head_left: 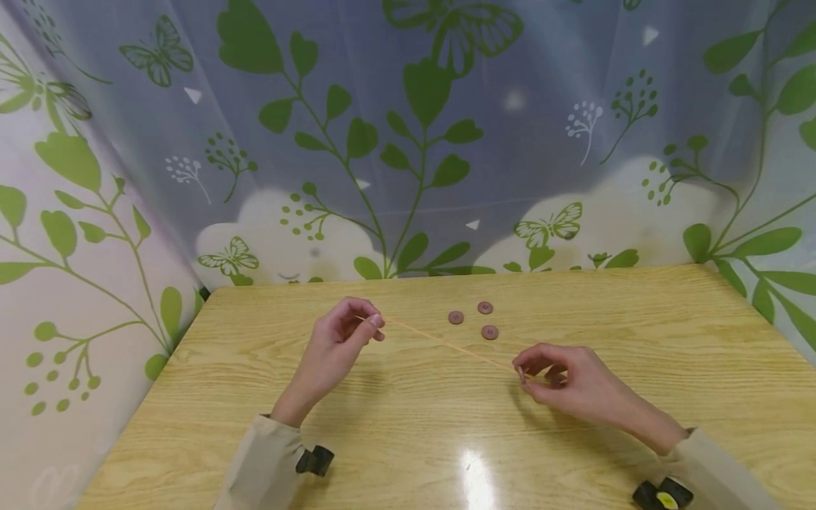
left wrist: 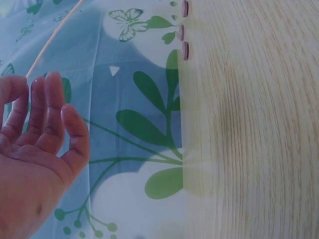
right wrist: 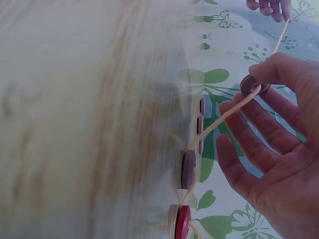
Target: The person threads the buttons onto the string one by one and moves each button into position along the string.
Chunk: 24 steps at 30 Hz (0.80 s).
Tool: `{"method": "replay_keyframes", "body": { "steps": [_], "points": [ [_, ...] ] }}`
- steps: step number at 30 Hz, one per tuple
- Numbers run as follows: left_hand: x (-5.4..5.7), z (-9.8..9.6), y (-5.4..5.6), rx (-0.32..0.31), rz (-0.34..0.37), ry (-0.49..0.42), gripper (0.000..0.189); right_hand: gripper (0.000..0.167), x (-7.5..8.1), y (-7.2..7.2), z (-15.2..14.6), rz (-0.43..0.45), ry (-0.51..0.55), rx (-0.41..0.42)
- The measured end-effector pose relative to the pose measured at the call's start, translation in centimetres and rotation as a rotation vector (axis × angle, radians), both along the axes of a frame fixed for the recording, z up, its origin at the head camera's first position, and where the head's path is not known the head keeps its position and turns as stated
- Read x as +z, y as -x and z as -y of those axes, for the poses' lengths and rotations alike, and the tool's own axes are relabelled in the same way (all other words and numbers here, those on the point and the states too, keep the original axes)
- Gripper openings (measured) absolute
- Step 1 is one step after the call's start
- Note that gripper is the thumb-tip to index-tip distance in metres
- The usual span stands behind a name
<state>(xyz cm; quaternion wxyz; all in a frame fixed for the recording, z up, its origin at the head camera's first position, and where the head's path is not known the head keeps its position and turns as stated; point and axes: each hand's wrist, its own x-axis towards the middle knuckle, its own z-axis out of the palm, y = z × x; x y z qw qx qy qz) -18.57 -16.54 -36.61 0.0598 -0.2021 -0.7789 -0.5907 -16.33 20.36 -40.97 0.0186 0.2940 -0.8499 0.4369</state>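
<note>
My left hand (head_left: pixel 334 340) pinches one end of a thin orange string (head_left: pixel 440 340) between thumb and fingertips, raised over the table. The string runs taut down to my right hand (head_left: pixel 576 382). In the right wrist view that hand pinches a brown button (right wrist: pixel 245 84) between thumb and forefinger, with the string passing through it. Past this button the string slopes to a dark purplish button (right wrist: pixel 188 169) and a red button (right wrist: pixel 183 223) at the table surface. Three loose brown buttons (head_left: pixel 489 332) lie flat on the table beyond the string.
The wooden table (head_left: pixel 408 425) has a light glare near its front. A curtain (head_left: pixel 357 212) printed with leaves and butterflies stands along its back edge and continues at both sides. Dark wrist cameras (head_left: pixel 315 460) sit at both sleeve cuffs.
</note>
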Motion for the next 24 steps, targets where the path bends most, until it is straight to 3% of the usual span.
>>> {"method": "replay_keyframes", "body": {
  "steps": [24],
  "points": [
    [-0.04, 0.17, 0.01, 0.003, 0.004, 0.009, 0.011, 0.025, -0.08, 0.06, -0.87, 0.0, -0.128, 0.014]
  ]
}}
